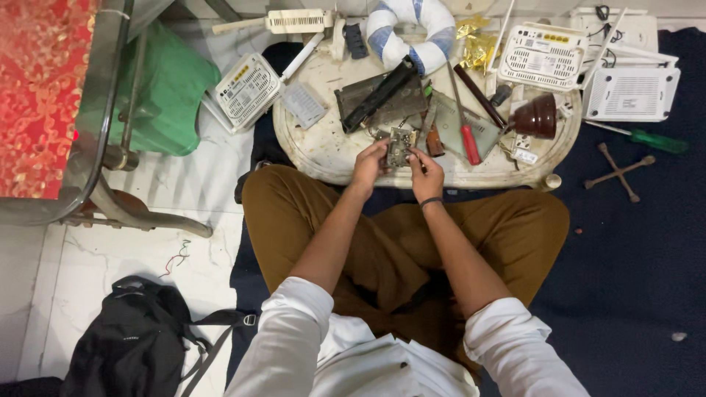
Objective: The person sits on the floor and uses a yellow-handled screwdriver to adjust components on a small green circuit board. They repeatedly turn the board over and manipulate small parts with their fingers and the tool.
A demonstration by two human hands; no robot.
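White sleeves and brown trousers are seen nearest, a black backpack (129,342) lying on the floor beside them. A small circuit board (400,146) is held between the left hand (370,165) and right hand (426,174), fingers closed on its edges, above the near rim of the oval tray (316,151). The board appears already removed from its casing; further work seems left. Beyond, a red-handled screwdriver (466,132), white routers (543,56) and a dark cup (537,116) are crowded together.
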